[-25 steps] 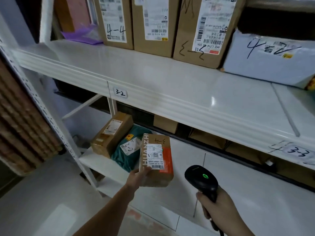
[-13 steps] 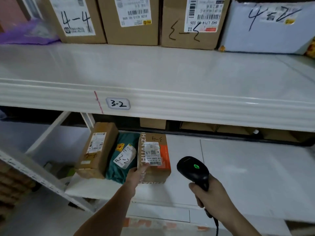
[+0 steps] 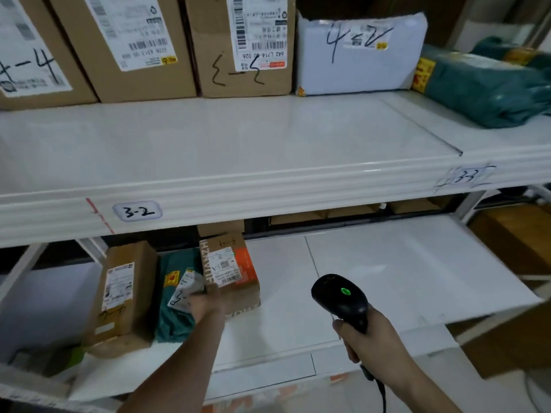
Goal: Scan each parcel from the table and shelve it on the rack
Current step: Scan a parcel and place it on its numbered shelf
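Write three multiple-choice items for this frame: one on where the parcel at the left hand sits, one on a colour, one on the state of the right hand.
1. Where is the orange-patched box?
A. on the lower shelf, beside a green bag
B. on the upper shelf
C. on the floor

2. What colour is the light on the scanner?
A. red
B. green
C. blue

3. What is the right hand doing?
A. hanging open
B. pressing on a shelf
C. gripping the scanner

Answers: 1 A, the box rests on the lower shelf against the green bag, with the left hand at its near corner. 2 B, a green dot glows on the scanner's head. 3 C, the fingers wrap the scanner's handle.
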